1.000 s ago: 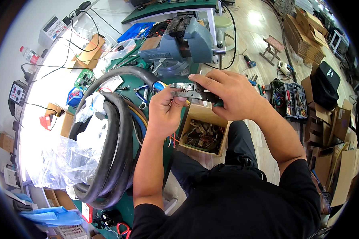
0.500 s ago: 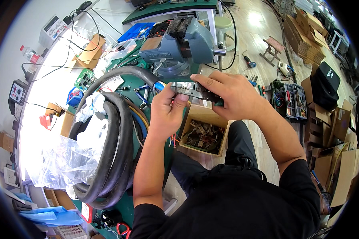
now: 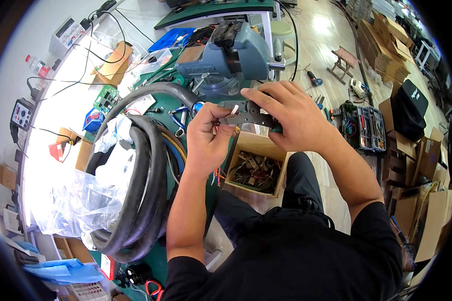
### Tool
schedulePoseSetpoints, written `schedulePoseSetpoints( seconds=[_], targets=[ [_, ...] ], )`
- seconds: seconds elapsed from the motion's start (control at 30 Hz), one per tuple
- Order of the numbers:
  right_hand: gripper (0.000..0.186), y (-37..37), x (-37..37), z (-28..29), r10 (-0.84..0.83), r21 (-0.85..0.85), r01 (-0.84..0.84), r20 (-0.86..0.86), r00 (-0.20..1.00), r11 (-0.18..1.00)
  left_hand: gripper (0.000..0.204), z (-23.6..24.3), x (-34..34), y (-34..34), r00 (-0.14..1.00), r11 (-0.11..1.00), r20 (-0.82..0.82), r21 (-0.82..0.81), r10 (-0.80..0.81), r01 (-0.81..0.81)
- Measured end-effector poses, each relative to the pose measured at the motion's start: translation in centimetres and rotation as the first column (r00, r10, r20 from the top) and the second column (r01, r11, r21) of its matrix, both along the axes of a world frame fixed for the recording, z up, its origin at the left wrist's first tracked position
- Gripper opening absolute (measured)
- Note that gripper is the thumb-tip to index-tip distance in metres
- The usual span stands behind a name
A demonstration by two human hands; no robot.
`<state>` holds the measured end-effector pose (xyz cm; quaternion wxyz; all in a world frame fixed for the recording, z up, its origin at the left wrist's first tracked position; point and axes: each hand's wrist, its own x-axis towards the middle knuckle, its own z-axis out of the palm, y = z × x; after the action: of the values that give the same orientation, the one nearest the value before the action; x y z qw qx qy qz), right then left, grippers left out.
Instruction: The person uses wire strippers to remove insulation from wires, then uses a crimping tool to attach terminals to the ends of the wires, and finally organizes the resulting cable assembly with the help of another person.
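Observation:
My right hand (image 3: 299,118) is wrapped around the handles of a metal wire stripper (image 3: 247,117), whose jaws point left toward my other hand. A small white piece, possibly a wire end (image 3: 234,109), shows at the jaws. My left hand (image 3: 206,145) is closed, thumb and fingers pinched together by the jaw tips on a wire that is mostly hidden. Just behind those fingers a thick black cable (image 3: 160,88) ends, with blue insulation (image 3: 199,106) showing at its cut end. The rest of this cable lies in a heavy coil (image 3: 148,188) left of my left forearm.
A blue-grey bench vise (image 3: 221,62) stands on the green bench beyond my hands. Below them sits a wooden box (image 3: 232,183) of metal scraps. Clear plastic bags (image 3: 78,205) lie beside the coil. On the floor at right are a toolbox (image 3: 371,128) and cardboard boxes (image 3: 432,220).
The wire stripper has turned in my right hand, so its jaws show from another side, and the white piece now stands out at them. Both hands stay in nearly the same place.

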<state>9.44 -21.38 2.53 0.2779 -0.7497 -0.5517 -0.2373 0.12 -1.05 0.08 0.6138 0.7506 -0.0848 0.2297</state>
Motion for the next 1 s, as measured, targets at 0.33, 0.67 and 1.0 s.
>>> schedulePoseSetpoints(
  seconds=[0.33, 0.67, 1.0],
  targets=[
    [0.082, 0.0, -0.3, 0.1, -0.003, -0.019, 0.002, -0.031, 1.000, 1.000, 0.014, 0.5, 0.0, -0.8, 1.000, 1.000, 0.004, 0.007, 0.015, -0.015],
    [0.081, -0.1, -0.4, 0.1, 0.008, -0.024, -0.010, -0.082, 0.997, 1.000, 0.012, -0.1, 0.2, -0.7, 0.998, 0.999, 0.049, 0.003, 0.047, -0.047],
    [0.081, -0.2, -0.4, -0.1, 0.006, -0.031, -0.009, -0.088, 0.996, 0.999, 0.009, 0.4, 0.0, -1.2, 0.995, 0.997, 0.064, 0.008, 0.074, -0.075]
  ],
)
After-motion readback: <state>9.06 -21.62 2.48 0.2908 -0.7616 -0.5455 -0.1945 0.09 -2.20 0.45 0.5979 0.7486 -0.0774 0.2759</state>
